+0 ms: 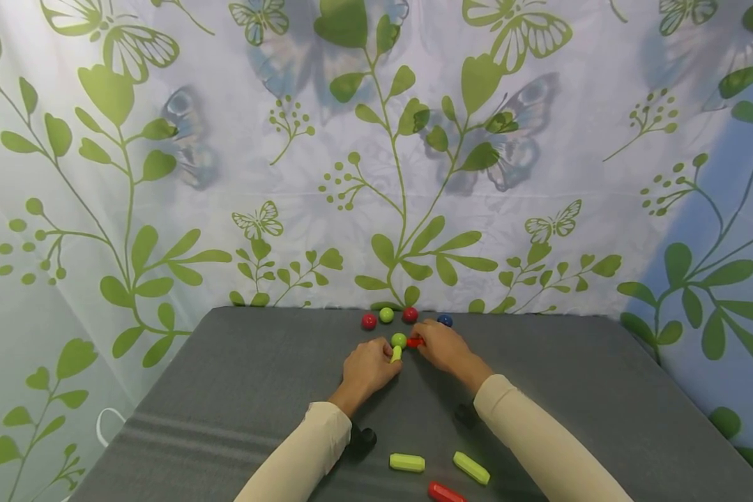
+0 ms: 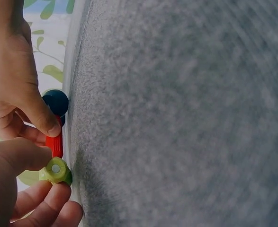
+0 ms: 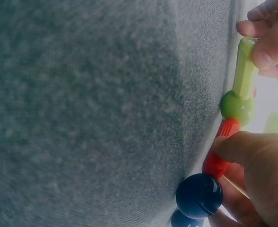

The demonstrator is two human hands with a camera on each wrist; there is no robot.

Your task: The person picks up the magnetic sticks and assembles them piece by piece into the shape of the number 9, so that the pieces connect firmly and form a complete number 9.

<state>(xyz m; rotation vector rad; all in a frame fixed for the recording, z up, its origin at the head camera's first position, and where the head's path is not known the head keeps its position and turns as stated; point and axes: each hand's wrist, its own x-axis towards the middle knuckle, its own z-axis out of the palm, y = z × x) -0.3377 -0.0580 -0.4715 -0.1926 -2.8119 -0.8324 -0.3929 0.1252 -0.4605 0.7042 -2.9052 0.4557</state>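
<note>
Between both hands is a shiny light-green ball with two sticks against it. My left hand pinches a light-green faceted stick between thumb and fingers, its far end at the ball. The stick's near end shows a small silvery disc in the left wrist view. My right hand grips a red stick, one end of which meets the green ball. At the red stick's other end sits a dark blue ball, with a second blue ball partly hidden behind it.
Along the grey table's back edge stand a red ball, a green ball and another red ball. Nearer the front lie two light-green sticks and a red stick. A patterned curtain hangs behind.
</note>
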